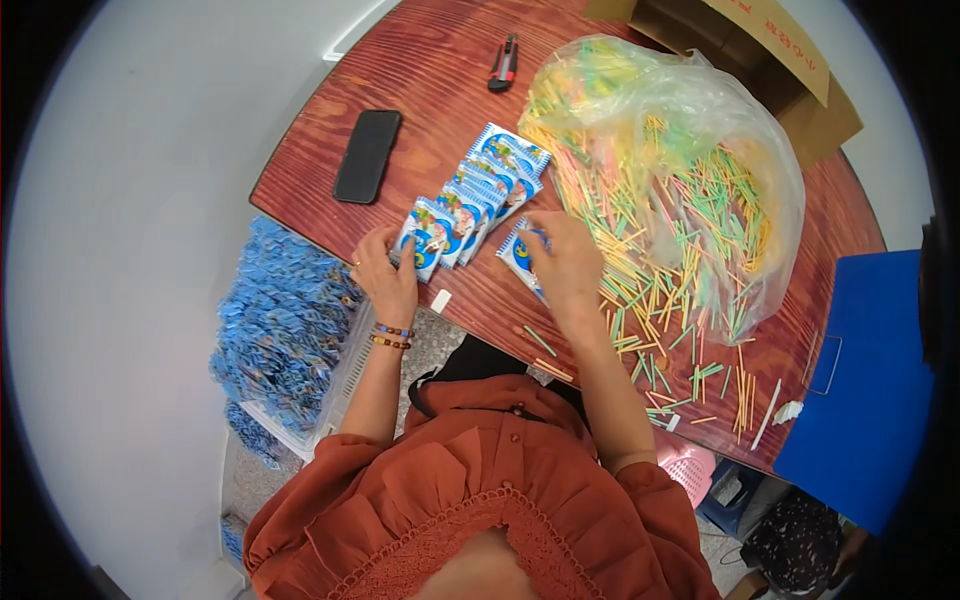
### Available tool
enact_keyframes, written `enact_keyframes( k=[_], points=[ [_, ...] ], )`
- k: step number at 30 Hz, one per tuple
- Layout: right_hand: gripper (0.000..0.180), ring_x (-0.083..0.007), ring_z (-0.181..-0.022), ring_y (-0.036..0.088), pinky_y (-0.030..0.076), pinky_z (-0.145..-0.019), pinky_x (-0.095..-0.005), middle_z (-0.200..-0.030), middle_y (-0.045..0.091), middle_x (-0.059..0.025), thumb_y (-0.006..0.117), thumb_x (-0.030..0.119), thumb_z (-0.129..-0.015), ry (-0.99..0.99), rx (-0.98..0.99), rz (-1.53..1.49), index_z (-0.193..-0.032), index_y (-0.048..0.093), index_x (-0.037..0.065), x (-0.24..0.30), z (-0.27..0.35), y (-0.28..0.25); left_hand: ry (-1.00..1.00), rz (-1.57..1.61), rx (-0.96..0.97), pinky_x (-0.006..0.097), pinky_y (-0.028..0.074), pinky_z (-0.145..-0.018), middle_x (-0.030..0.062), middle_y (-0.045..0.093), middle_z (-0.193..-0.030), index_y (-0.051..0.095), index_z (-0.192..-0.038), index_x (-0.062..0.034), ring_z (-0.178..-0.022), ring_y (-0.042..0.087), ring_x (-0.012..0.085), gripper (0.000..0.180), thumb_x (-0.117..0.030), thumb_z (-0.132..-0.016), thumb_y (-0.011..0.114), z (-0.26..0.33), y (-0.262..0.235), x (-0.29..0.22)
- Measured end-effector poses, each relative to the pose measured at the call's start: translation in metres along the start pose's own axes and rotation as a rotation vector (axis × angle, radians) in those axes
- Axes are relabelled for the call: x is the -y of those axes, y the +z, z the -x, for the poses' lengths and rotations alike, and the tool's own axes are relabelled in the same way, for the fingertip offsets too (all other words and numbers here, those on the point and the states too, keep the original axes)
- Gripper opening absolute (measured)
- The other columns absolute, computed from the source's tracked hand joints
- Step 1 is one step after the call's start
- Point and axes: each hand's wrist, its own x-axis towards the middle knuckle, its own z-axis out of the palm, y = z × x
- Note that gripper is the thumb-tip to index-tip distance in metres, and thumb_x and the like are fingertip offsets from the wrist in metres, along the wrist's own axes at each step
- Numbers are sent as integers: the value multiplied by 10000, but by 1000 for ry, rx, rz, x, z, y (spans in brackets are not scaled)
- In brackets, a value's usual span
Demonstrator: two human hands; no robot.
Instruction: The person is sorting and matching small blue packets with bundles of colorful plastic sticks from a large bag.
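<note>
- A row of small blue-and-white packets [478,192] was laid overlapping on a reddish wooden table [420,70], running from near the table's front edge up toward a clear plastic bag [700,130].
- The left hand [385,270] was rested at the near end of that row, its fingers curled against the nearest packet; whether the packet was actually pinched could not be told.
- The right hand [565,262] was closed over a single packet [517,255] lying apart from the row, just to its right; the packet's blue corner was seen protruding from under the fingers on the hand's left side.
- Thin coloured sticks [660,290] in green, yellow and pink were spilled from the bag across the table, just right of the right hand.
- A black phone [367,155] was placed flat to the left of the row, and a utility knife [503,63] lay farther back.
- A tray heaped with blue packets [285,320] was seen below the table's edge, on the person's left.
- A cardboard box [790,60] was set behind the bag, and a blue clipboard [860,380] at the far right.
</note>
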Motion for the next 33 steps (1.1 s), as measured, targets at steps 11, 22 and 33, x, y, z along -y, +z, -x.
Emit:
enact_keyframes(
  k=[11,22,33],
  points=[
    [170,-237,-767,570,347,-746,-385,-764,618,-41,724,205,-752,105,25,83,-821,634,78,-51,24,-26,-86,163,88,406,322,-925,79,617,-1053,594,-1128,-67,-1045,518,259,299,-215,-872,634,-1,-4,-9],
    [78,-72,-745,545,431,-654,-237,-769,608,-5,659,69,-843,168,278,-596,-868,659,-5,-54,9,-91,-225,1040,911,198,475,-645,21,663,-891,635,-982,-7,-767,596,49,140,-57,-857,675,-14,34,-149],
    [114,-32,-677,523,410,-592,-212,-728,632,2,678,101,-845,349,-63,-852,-867,687,-10,-85,32,-87,-366,1220,701,209,465,-600,35,677,-791,683,-877,35,-677,595,61,83,-44,-867,659,15,67,-187]
  ],
)
